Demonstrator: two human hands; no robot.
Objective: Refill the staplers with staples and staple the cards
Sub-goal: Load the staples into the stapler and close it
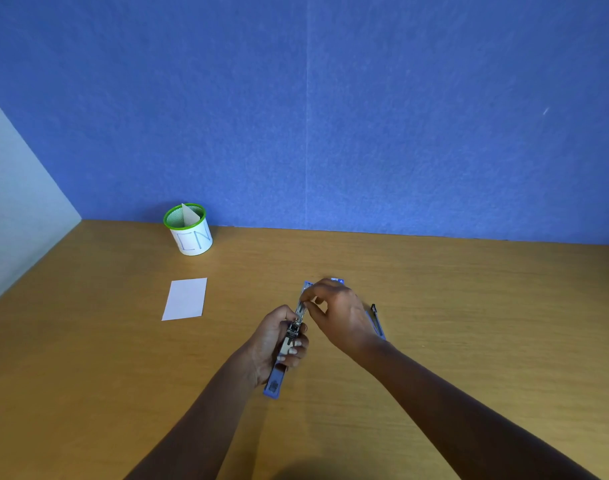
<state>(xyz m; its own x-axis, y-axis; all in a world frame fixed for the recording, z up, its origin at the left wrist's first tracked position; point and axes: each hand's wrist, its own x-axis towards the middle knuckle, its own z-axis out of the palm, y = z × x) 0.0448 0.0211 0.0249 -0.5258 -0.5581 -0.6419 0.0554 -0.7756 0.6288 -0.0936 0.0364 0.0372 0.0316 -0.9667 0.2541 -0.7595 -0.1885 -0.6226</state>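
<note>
Nearest me: left hand (279,337) wraps stapler (274,384), fingers curled round its middle and hiding hinge. Stapler open: blue plastic shell toward me, shiny metal rail pointing away. Right hand (341,311) is just beyond, thumb and forefinger pinching rail's far end; I can't make out any staples between them. Second stapler (377,325), blue with black tip, half hidden behind right wrist. Small blue object (337,280) peeks over knuckles, unidentifiable. Flat white card (185,298) lies left on wood-grain desk (469,306). Farther: green-rimmed mesh cup (188,230), then blue felt wall (365,116).
</note>
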